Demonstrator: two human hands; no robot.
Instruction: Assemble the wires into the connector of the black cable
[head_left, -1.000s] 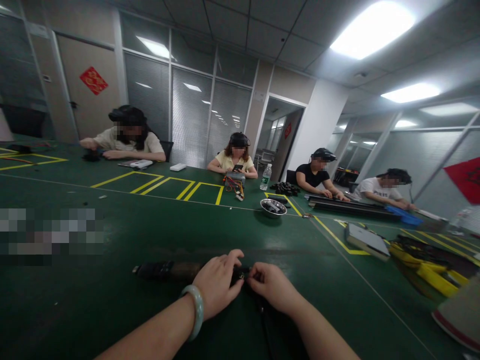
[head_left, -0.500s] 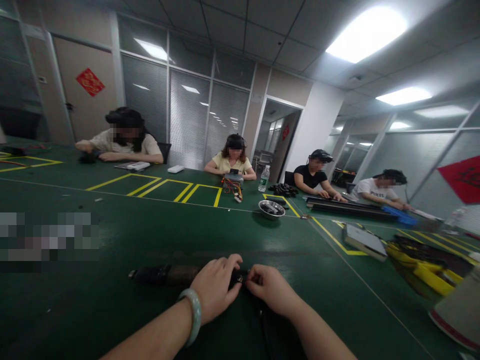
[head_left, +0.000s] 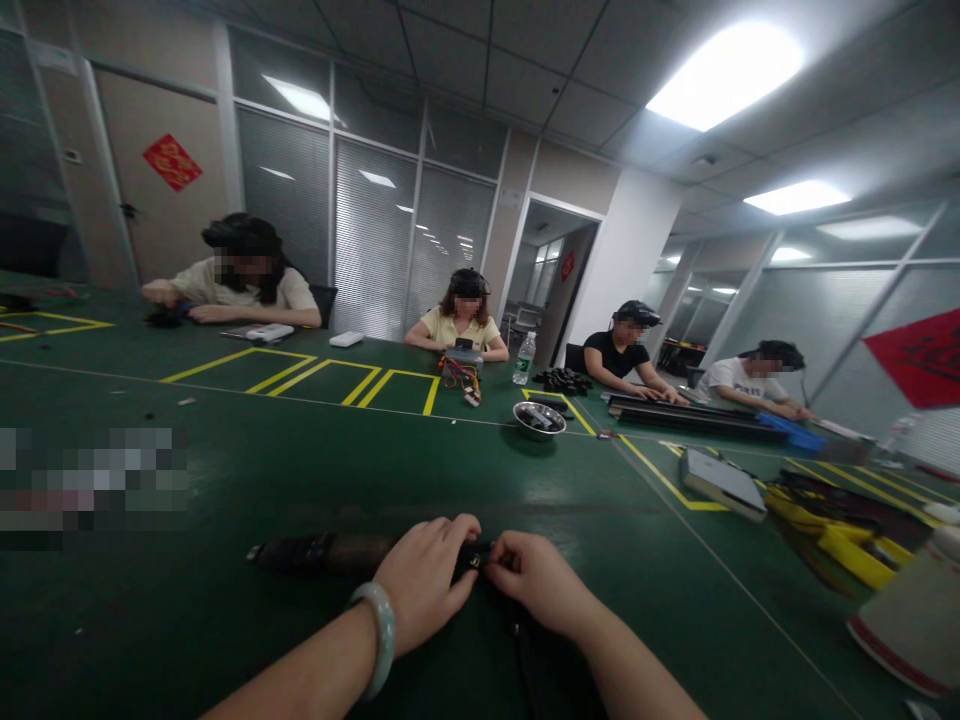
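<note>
On the green table (head_left: 300,490), the dark tool (head_left: 322,556) lies flat, tip (head_left: 253,554) leftward. The left hand (head_left: 421,578) curls its fingers over the other end; the right hand's (head_left: 536,580) fingers pinch together just there, what they grip hidden.

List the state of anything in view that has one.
Dark cylindrical tool: lying on its side
Left hand: curled over the tool
Right hand: pinching at the tool's right end
Metal bowl: upright, holding dark parts
Water bottle: upright, capped
Ceiling light: on
Left door: shut
Far doorway's door: open
</note>
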